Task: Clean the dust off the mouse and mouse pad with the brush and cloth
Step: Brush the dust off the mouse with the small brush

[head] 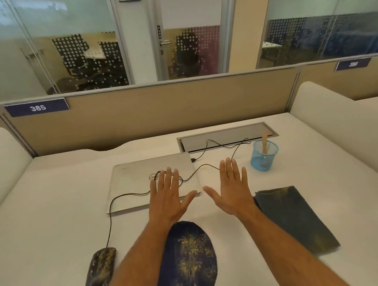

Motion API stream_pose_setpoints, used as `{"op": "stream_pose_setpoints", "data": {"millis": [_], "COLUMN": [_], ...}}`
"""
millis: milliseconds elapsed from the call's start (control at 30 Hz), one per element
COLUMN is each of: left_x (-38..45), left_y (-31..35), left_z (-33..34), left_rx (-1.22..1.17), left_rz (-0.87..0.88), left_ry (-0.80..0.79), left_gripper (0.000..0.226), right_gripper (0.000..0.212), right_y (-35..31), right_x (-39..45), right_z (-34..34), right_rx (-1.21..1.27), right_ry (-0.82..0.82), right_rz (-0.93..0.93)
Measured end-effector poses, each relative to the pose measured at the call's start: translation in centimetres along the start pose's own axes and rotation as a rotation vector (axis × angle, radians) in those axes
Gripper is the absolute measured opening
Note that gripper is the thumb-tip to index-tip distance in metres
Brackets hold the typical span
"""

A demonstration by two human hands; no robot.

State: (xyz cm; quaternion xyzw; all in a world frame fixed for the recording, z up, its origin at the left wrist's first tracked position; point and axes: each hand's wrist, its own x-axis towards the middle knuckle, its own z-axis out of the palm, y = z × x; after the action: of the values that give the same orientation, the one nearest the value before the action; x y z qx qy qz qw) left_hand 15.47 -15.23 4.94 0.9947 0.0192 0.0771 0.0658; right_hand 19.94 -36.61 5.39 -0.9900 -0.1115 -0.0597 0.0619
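Observation:
A dark wired mouse [100, 273] speckled with yellowish dust lies at the front left of the white desk. Right of it sits an oval dark blue mouse pad [188, 260], dusty in the middle and partly crossed by my left forearm. A folded dark grey cloth [295, 219] lies to the right, with dust along its edges. The brush [265, 143] stands handle-up in a blue mesh cup [263, 158] at the back right. My left hand [168, 196] and my right hand [229, 190] hover flat above the desk, fingers spread, holding nothing.
A shut silver laptop [139, 181] lies behind the mouse pad, with the mouse's cable [125, 195] looping over it. A cable tray [227, 137] is set into the desk at the back. Beige partition panels [151, 114] close off the back and both sides.

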Motion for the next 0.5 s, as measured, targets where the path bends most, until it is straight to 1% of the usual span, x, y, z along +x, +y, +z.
{"op": "stream_pose_setpoints", "data": {"millis": [133, 367, 433, 500], "left_x": [2.0, 4.5, 5.1, 5.6], "left_y": [4.0, 10.0, 11.3, 12.3], "left_z": [1.0, 4.3, 5.5, 6.7], "left_rx": [-0.053, -0.063, -0.073, -0.082], "left_rz": [0.058, 0.129, 0.13, 0.129], "left_ry": [-0.023, -0.106, -0.137, -0.164], "left_gripper": [0.098, 0.1, 0.102, 0.103], "right_gripper": [0.102, 0.102, 0.098, 0.088], "right_y": [4.7, 11.8, 13.4, 14.8], "right_x": [0.8, 2.7, 3.9, 5.3], "right_z": [0.0, -1.6, -2.3, -2.9], "right_rx": [-0.013, -0.002, 0.031, 0.083], "right_ry": [0.024, 0.06, 0.074, 0.096], "right_rz": [0.093, 0.225, 0.266, 0.293]}}
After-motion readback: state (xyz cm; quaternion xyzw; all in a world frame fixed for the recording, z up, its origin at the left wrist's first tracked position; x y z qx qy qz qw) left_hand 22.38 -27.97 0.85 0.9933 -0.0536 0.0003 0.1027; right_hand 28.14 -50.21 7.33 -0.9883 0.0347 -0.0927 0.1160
